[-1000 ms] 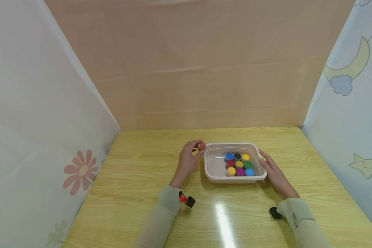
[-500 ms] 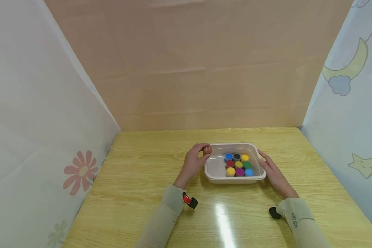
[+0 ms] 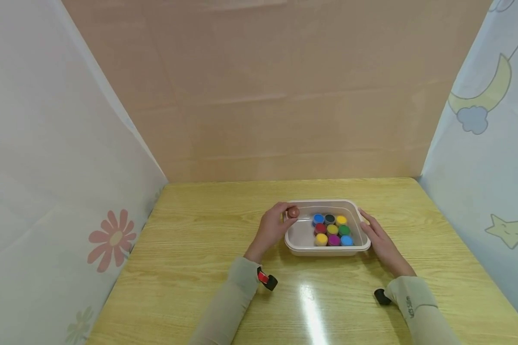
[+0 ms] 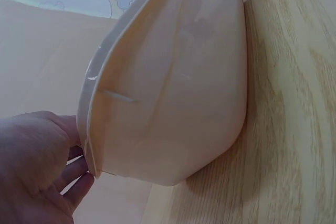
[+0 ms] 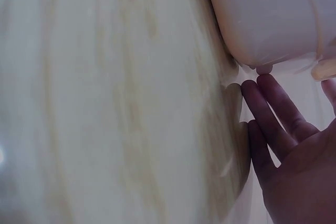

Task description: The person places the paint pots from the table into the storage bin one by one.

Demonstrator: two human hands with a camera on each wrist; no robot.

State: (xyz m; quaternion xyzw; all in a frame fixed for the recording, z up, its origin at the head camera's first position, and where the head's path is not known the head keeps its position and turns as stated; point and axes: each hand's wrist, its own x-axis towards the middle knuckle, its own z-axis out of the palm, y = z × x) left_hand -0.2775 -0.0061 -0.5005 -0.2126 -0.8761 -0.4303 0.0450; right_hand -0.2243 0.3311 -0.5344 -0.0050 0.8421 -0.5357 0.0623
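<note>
My left hand [image 3: 273, 225] pinches a small round pot with a brown lid [image 3: 293, 212] between thumb and fingertips, over the left end of a pale pink plastic tub [image 3: 300, 250]. Inside the tub, several small pots with coloured lids [image 3: 332, 230] stand in close rows toward the right. In the left wrist view, the left hand [image 4: 37, 161] is at the tub's rim [image 4: 94, 85], and the pot is hidden there. My right hand [image 3: 384, 244] rests against the tub's right end, fingers fairly straight; its fingertips [image 5: 268, 80] touch the tub's outer wall in the right wrist view.
The tub stands on a wood-grain table [image 3: 190, 249], with a glare streak in front. A tan sheet [image 3: 259, 96] rises behind, and patterned white sheets [image 3: 47, 167] close both sides. Each wrist wears a dark strap-on device [image 3: 268, 280].
My left hand has carried the brown-lidded pot rightward and slightly nearer, from just outside the tub's left rim to over its left end. My right hand has stayed in place.
</note>
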